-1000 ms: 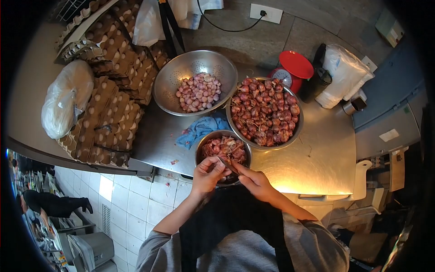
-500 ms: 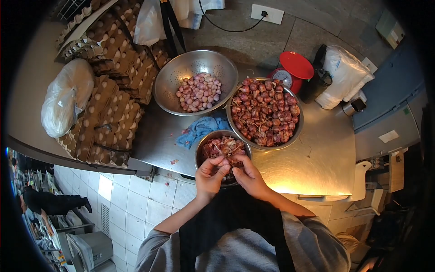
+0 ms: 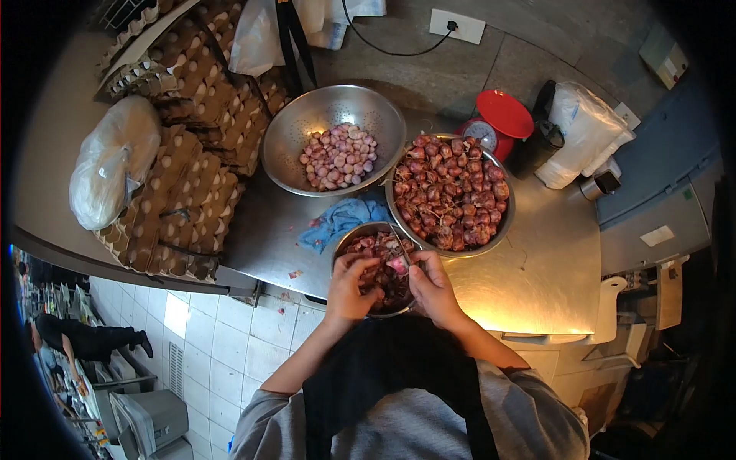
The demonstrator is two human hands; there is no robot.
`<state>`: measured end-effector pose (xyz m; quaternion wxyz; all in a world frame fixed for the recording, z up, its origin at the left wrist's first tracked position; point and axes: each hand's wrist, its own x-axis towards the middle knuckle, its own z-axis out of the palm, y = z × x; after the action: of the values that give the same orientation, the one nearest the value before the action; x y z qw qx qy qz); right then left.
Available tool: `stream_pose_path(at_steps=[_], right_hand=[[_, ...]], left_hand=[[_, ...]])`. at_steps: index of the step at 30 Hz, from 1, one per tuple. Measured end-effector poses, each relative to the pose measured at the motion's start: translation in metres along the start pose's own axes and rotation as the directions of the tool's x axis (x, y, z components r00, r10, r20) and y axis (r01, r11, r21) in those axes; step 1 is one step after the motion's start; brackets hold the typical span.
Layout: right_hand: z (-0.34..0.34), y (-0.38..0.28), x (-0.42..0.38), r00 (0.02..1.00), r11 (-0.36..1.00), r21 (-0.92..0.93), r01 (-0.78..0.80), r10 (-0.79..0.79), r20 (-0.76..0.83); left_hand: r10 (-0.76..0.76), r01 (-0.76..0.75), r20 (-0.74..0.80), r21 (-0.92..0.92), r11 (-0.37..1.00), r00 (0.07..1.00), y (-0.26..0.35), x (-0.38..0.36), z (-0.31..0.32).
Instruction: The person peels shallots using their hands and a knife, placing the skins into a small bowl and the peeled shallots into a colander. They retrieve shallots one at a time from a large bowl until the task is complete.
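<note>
Low in the centre of the frame, the person's left hand and right hand meet over a small steel bowl of skins and trimmings. The left fingers pinch a shallot between them; it shows a pale, pinkish patch, so it looks partly peeled. The right hand is closed around a thin knife, whose blade runs up and slightly left from the fist. The shallot is too small to tell its long axis or which way its root end points.

Just beyond, at centre right, a large bowl is heaped with unpeeled shallots, dark red and stringy with roots. To its left, a colander holds a much smaller mound of peeled shallots. Judging by the two heaps, most of the peeling is left. A blue cloth lies between the vessels, and a red scale stands behind the large bowl.
</note>
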<state>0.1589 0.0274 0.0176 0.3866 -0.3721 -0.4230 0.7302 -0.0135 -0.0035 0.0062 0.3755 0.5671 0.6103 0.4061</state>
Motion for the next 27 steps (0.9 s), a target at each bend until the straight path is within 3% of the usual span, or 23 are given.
stream_pose_path(at_steps=[3, 4, 6, 8, 10, 13, 16, 18, 22, 25, 27], right_hand=[[-0.003, 0.013, 0.005, 0.993, 0.985, -0.140, 0.099, -0.106, -0.047], [-0.001, 0.018, 0.006, 0.984, 0.969, -0.187, 0.159, -0.172, -0.052], [0.003, 0.018, 0.006, 0.979, 0.951, -0.244, 0.189, -0.201, -0.028], [0.009, 0.008, -0.001, 0.992, 0.956, -0.264, 0.128, -0.126, 0.023], [0.012, 0.005, -0.002, 0.992, 0.983, -0.153, 0.099, -0.085, 0.092], [0.010, -0.005, -0.006, 0.985, 1.000, -0.013, -0.025, 0.027, 0.168], [0.005, -0.014, -0.008, 0.969, 0.971, 0.177, -0.158, 0.118, 0.218], [0.001, -0.016, -0.007, 0.967, 0.950, 0.250, -0.188, 0.135, 0.216], [-0.010, -0.018, 0.000, 0.982, 0.973, 0.175, -0.152, 0.129, 0.139], [-0.017, -0.013, 0.003, 0.990, 0.988, 0.079, -0.135, 0.130, 0.060], [-0.015, -0.014, 0.003, 0.997, 0.997, -0.005, -0.081, 0.081, 0.012]], left_hand=[[0.298, -0.289, 0.013, 0.290, 0.912, 0.954, 0.004, 0.000, 0.006], [0.307, -0.288, -0.021, 0.298, 0.910, 0.951, 0.005, 0.000, 0.009], [0.138, -0.136, -0.038, 0.054, 0.989, 0.990, 0.016, 0.001, 0.010], [0.018, -0.021, -0.018, -0.218, 0.976, 1.000, 0.010, 0.001, 0.013], [-0.033, 0.040, 0.024, -0.494, 0.868, 0.999, -0.007, 0.008, 0.019], [-0.061, 0.094, 0.072, -0.687, 0.721, 0.996, 0.001, 0.008, 0.016], [-0.061, 0.052, 0.016, -0.762, 0.645, 0.998, 0.008, 0.007, 0.019], [-0.067, 0.102, 0.077, -0.788, 0.607, 0.995, 0.007, 0.005, 0.018], [-0.035, 0.264, 0.284, -0.832, 0.488, 0.958, 0.008, 0.003, 0.009], [-0.044, 0.317, 0.324, -0.876, 0.364, 0.945, 0.007, 0.003, 0.007], [-0.128, 0.365, 0.342, -0.881, 0.301, 0.931, 0.020, 0.002, 0.000]])
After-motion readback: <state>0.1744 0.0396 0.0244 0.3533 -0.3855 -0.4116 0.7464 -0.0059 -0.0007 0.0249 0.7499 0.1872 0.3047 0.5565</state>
